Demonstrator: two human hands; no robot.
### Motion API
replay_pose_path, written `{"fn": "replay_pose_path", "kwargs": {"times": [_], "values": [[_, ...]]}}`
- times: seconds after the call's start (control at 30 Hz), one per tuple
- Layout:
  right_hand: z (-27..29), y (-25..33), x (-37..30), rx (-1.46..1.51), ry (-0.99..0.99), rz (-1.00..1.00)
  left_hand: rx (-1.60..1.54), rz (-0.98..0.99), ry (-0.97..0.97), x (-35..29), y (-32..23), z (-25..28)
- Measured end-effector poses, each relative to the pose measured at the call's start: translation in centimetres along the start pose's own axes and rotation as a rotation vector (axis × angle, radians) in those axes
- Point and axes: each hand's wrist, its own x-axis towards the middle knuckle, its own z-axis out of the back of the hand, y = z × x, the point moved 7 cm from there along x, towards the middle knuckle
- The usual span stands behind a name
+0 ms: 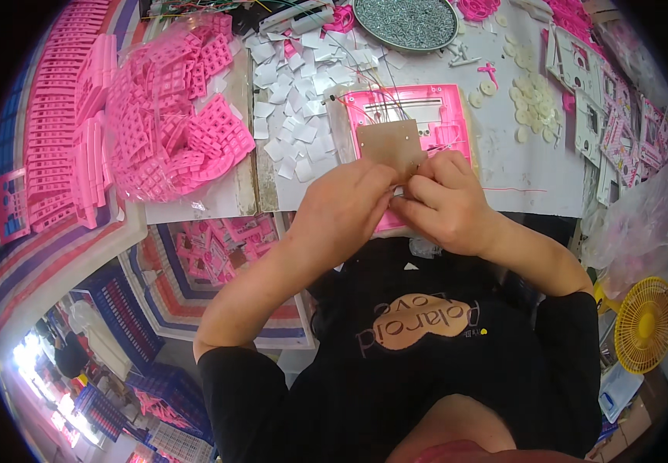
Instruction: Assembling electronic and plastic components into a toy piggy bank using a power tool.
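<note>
A brown flat board (390, 147), probably a circuit board, tilts over a pink plastic casing (453, 104) at the table's near edge. Thin coloured wires (384, 104) run from beneath it toward the back. My left hand (345, 202) pinches the board's near edge with thumb and fingers. At the near right corner, my right hand (449, 204) is closed, fingertips pressed together close to the left hand's. Whatever those right fingertips grip is hidden by the fingers. Part of the casing is covered by the board and both hands.
White square pieces (299, 116) lie scattered left of the casing. A round tray of screws (405, 23) stands behind. Pale discs (534, 104) and white panels (581, 65) lie to the right. A bag of pink keypads (172, 116) fills the left. A yellow fan (646, 326) stands lower right.
</note>
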Motion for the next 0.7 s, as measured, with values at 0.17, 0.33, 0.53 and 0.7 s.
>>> {"fn": "replay_pose_path", "kwargs": {"times": [0.17, 0.33, 0.53, 0.7], "values": [[-0.1, 0.0, 0.1, 0.009, 0.024, 0.004, 0.022, -0.027, 0.015, -0.3, -0.1, -0.2], [-0.3, 0.3, 0.5, 0.001, 0.094, 0.003, 0.069, -0.030, 0.049, -0.8, -0.1, -0.6], [0.4, 0.3, 0.6, 0.051, 0.261, -0.075, 0.319, 0.218, -0.467, -1.8, 1.9, 4.8], [1.2, -0.3, 0.8, 0.145, 0.164, -0.113, -0.066, 0.326, -0.011, -6.4, 2.3, 1.1]]}}
